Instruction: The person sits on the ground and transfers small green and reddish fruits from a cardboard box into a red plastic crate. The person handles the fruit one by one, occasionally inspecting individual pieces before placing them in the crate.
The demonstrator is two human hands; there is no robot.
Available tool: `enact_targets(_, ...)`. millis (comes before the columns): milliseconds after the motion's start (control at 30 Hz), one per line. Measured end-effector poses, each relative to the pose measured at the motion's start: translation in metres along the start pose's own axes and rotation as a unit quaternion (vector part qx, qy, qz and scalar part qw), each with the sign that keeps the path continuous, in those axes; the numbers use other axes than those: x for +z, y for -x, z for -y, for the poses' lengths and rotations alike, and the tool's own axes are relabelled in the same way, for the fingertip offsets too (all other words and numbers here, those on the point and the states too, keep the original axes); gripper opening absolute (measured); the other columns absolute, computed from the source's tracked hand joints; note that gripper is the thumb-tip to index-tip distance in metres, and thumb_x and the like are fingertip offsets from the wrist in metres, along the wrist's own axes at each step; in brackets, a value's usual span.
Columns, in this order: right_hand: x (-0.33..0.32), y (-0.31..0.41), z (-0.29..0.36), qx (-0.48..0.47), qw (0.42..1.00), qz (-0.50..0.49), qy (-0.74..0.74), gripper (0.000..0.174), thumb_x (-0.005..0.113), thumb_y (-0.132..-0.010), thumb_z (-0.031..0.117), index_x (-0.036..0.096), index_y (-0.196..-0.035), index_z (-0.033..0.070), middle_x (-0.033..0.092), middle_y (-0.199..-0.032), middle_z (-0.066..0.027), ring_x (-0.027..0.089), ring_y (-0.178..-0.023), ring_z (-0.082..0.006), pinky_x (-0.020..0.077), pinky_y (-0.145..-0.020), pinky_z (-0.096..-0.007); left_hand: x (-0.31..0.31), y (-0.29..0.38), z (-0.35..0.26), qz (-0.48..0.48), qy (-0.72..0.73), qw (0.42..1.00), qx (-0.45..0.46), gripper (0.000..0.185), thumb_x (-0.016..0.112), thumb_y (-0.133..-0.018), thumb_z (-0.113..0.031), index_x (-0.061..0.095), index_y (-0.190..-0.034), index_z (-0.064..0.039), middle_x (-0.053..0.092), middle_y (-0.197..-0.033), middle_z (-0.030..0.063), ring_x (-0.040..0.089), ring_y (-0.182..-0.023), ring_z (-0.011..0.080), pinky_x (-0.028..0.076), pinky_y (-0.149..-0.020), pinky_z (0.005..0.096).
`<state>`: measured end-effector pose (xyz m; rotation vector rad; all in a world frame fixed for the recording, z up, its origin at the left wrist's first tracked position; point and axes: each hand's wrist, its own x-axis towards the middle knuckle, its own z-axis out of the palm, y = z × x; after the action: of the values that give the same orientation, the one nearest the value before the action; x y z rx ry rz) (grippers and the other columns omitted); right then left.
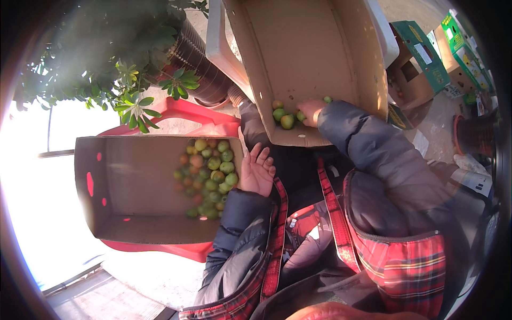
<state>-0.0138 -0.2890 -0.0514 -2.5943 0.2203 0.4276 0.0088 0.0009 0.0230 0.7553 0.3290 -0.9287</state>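
My left hand (258,170) is palm up with its fingers apart and nothing in it, at the right wall of a cardboard box (140,180). Green and reddish tomatoes (214,163) are heaped in that box's right side. My right hand (311,111) reaches into the near end of a second cardboard box (304,48). A green tomato (301,116) is partly covered by its fingers; whether they grip it is hidden. Beside them lie a few more tomatoes (287,121), and a small green one (328,99) is just beyond the hand.
A red plastic stool (188,114) is under the left box, and a white plastic support (226,52) under the far one. A leafy potted plant (138,108) overhangs at upper left. Green printed cartons (424,56) and a dark pot (474,134) stand at right.
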Motion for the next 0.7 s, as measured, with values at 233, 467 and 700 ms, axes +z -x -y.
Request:
enact_targets(233, -0.05, 0.054, 0.039, 0.009, 0.974, -0.109, -0.199, 0.043, 0.068, -0.085, 0.021, 0.054, -0.121, 0.004, 0.063, -0.108, -0.017, 0.063, -0.099, -0.0292, 0.0505, -0.086, -0.038, -0.008, -0.002, 0.001, 0.023, -0.018, 0.999, -0.02, 0.048, 0.048, -0.099, -0.047, 0.05, -0.131, -0.011, 0.062, -0.115, 0.0041, 0.058, -0.091, 0.0158, 0.049, -0.073, 0.0281)
enact_targets(467, -0.056, 0.074, 0.084, -0.153, 0.935, 0.01, -0.319, 0.046, 0.067, -0.088, 0.024, 0.053, -0.127, 0.006, 0.061, -0.106, -0.0123, 0.064, -0.09, -0.0209, 0.0515, -0.08, -0.0345, -0.002, 0.015, 0.001, 0.094, -0.073, 0.984, -0.136, 0.045, 0.05, -0.099, -0.042, 0.05, -0.132, -0.011, 0.058, -0.118, 0.0083, 0.058, -0.09, 0.0187, 0.05, -0.067, 0.0263)
enact_targets(700, -0.05, 0.023, -0.01, 0.08, 0.995, -0.003, -0.054, 0.044, 0.065, -0.087, 0.022, 0.054, -0.127, 0.007, 0.062, -0.12, -0.0192, 0.059, -0.11, -0.0363, 0.0478, -0.092, -0.0459, -0.003, 0.015, -0.043, -0.118, 0.246, 0.954, 0.127, 0.054, 0.056, -0.094, -0.047, 0.047, -0.13, -0.009, 0.057, -0.122, 0.0133, 0.06, -0.091, 0.0205, 0.052, -0.068, 0.0281)
